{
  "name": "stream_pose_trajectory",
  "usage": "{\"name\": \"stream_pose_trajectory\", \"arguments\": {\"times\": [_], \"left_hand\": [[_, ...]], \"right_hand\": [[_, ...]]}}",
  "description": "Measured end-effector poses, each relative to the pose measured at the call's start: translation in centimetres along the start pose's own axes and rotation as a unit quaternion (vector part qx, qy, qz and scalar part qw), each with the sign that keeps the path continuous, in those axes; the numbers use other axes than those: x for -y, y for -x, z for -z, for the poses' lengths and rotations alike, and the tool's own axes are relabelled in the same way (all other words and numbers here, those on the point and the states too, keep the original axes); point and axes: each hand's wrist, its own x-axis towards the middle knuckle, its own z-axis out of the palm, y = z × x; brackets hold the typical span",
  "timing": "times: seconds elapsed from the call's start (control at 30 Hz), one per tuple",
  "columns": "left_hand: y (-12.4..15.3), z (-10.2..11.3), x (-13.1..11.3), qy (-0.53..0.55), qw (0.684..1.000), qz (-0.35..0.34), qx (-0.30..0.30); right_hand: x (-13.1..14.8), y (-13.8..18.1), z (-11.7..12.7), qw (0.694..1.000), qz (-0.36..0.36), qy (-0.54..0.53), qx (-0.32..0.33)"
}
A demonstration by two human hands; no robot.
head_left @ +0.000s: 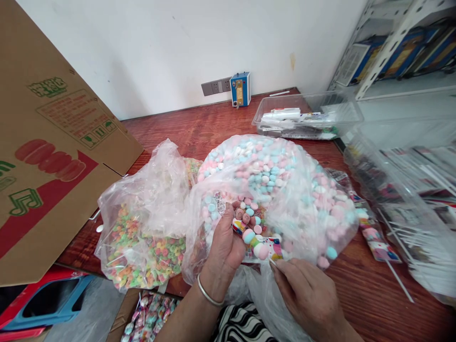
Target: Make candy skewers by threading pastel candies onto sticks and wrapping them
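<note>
My left hand [224,247] is cupped and holds a heap of small pink, blue and white candies [249,223] together with a colourful lollipop wrapper. My right hand [308,294] is closed in a pinch on the thin white stick [272,261] at the base of that wrapper. Both hands sit at the mouth of a big clear plastic bag of pastel candies [278,175] on the wooden table [199,133]. A silver bangle circles my left wrist.
A second clear bag of ring-shaped coloured sweets [142,247] lies to the left. A large cardboard box [53,156] stands at the far left. A clear plastic tray [306,118] sits at the back. Packed lollipops [377,242] and plastic sleeves [409,190] lie at the right.
</note>
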Motion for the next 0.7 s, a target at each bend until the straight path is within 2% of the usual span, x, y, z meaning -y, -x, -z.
{"name": "stream_pose_trajectory", "arguments": {"times": [0.07,0.1,0.13,0.17,0.2,0.27,0.3,0.33,0.37,0.4,0.43,0.5,0.53,0.57,0.6,0.63,0.7], "left_hand": [[0.0,0.0,0.1,-0.002,1.0,0.01,0.013],[-0.1,0.1,0.1,-0.004,1.0,0.013,0.022],[-0.1,0.2,0.1,-0.005,0.999,0.011,0.032],[-0.1,0.3,0.1,-0.005,0.999,0.007,0.044],[-0.2,0.4,0.2,-0.003,0.998,0.002,0.057],[-0.2,0.5,0.2,0.003,0.997,-0.009,0.076],[-0.2,0.5,0.2,0.006,0.997,-0.01,0.081],[-0.2,0.5,0.2,0.007,0.996,-0.009,0.083],[-0.2,0.5,0.2,0.009,0.997,-0.008,0.081],[-0.2,0.4,0.3,0.01,0.997,-0.008,0.075],[-0.2,0.3,0.3,0.011,0.998,-0.006,0.065],[-0.3,0.1,0.4,0.011,0.999,0.001,0.04],[-0.4,0.1,0.4,0.01,1.0,0.009,0.027],[-0.5,0.0,0.5,0.009,1.0,0.02,0.015],[-0.5,0.0,0.6,0.009,1.0,0.027,0.004],[-0.6,-0.1,0.6,0.008,0.999,0.03,-0.008],[-0.7,-0.2,0.7,0.008,0.999,0.03,-0.026]], "right_hand": [[0.2,-0.3,0.0,0.994,-0.076,-0.081,0.024],[0.3,-0.5,0.0,0.976,-0.152,-0.15,0.049],[0.4,-0.7,0.0,0.938,-0.246,-0.232,0.071],[0.6,-0.9,0.0,0.878,-0.345,-0.32,0.09],[0.7,-1.1,0.0,0.798,-0.435,-0.403,0.108],[0.8,-1.2,-0.1,0.636,-0.548,-0.527,0.134],[0.8,-1.2,-0.2,0.579,-0.57,-0.563,0.149],[0.8,-1.1,-0.4,0.553,-0.575,-0.58,0.163],[0.7,-1.0,-0.6,0.563,-0.564,-0.579,0.173],[0.6,-0.8,-0.8,0.609,-0.537,-0.557,0.174],[0.5,-0.6,-1.0,0.683,-0.493,-0.511,0.169],[0.1,-0.4,-1.3,0.859,-0.345,-0.353,0.134],[-0.1,-0.2,-1.4,0.929,-0.246,-0.254,0.104],[-0.3,-0.2,-1.5,0.973,-0.148,-0.158,0.076],[-0.5,-0.1,-1.5,0.994,-0.059,-0.075,0.054],[-0.7,-0.1,-1.5,0.999,0.012,-0.011,0.039],[-1.1,0.0,-1.5,0.993,0.092,0.065,0.033]]}}
